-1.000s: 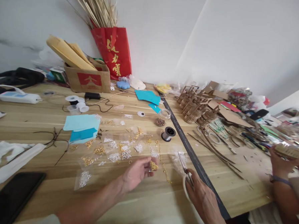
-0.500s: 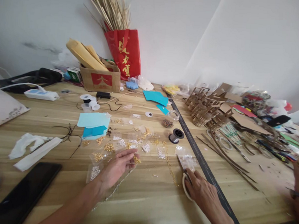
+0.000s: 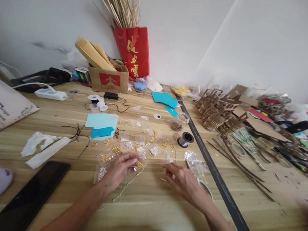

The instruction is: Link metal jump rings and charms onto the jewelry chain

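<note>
My left hand [image 3: 121, 167] is closed in a pinch on a small gold ornament [image 3: 139, 165] at its fingertips. A thin silver chain [image 3: 124, 189] trails from there down toward the front of the table. My right hand [image 3: 183, 180] is over the wood with loosely bent fingers that stand apart, and I see nothing held in them. Just beyond it lies a gold chain [image 3: 175, 155], its lower part hidden by the hand. Scissors with a pale handle [image 3: 205, 189] rest partly behind the right hand, beside a clear plastic bag [image 3: 195, 163].
Small bags of gold findings [image 3: 116, 148] and silver rings [image 3: 101, 173] spread beyond my hands. A wire spool [image 3: 185, 139] stands near a dark strip [image 3: 213, 167]. A phone [image 3: 31, 198] lies left; woven brown baskets [image 3: 213, 110] sit right.
My right hand has let go of the scissors and moved left toward my left hand. My left hand keeps its pinch. The view has shifted slightly left.
</note>
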Tool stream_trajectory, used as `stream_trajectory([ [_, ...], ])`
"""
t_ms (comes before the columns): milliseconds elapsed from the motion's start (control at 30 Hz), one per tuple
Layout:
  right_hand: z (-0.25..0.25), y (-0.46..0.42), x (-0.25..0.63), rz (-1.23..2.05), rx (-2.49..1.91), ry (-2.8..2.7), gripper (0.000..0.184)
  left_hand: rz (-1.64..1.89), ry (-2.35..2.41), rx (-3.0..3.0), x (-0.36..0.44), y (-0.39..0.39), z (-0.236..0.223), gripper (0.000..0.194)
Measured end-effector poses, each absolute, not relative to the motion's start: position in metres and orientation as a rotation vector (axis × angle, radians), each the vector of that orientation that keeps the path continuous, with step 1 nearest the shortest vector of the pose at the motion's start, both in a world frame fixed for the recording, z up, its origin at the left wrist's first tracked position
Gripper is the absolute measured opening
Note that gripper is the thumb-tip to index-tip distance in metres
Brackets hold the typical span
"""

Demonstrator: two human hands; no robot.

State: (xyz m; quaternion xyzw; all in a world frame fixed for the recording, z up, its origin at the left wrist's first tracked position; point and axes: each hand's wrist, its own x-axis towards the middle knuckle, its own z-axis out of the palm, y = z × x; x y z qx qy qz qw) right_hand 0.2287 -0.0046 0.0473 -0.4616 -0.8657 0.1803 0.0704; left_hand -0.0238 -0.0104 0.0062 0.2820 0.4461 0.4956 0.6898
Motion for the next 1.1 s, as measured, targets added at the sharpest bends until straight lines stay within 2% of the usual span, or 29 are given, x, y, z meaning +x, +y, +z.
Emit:
stream_trajectory([
  [167,0.028,0.010,0.193,1.015,-1.259,-2.293,0.029,1.116,1.008,0.678,-0.019,-0.009,-0.002,0.030],
  [367,0.021,0.016,0.172,1.370,-1.226,-1.944,0.014,1.122,1.067,0.752,-0.020,-0.008,-0.011,0.026],
  [533,0.005,0.016,0.166,1.572,-1.184,-1.728,0.018,1.108,1.161,0.846,-0.022,-0.007,-0.007,0.024],
  [833,-0.014,0.016,0.160,1.730,-1.083,-1.545,0.035,0.986,1.270,1.109,-0.022,-0.005,-0.008,0.028],
  [933,-0.012,0.016,0.159,1.733,-1.100,-1.527,0.035,0.948,1.284,1.181,-0.024,-0.007,-0.013,0.028],
  [1100,-0.016,0.014,0.156,1.702,-1.105,-1.536,0.028,0.902,1.326,1.251,-0.026,-0.008,-0.016,0.018],
])
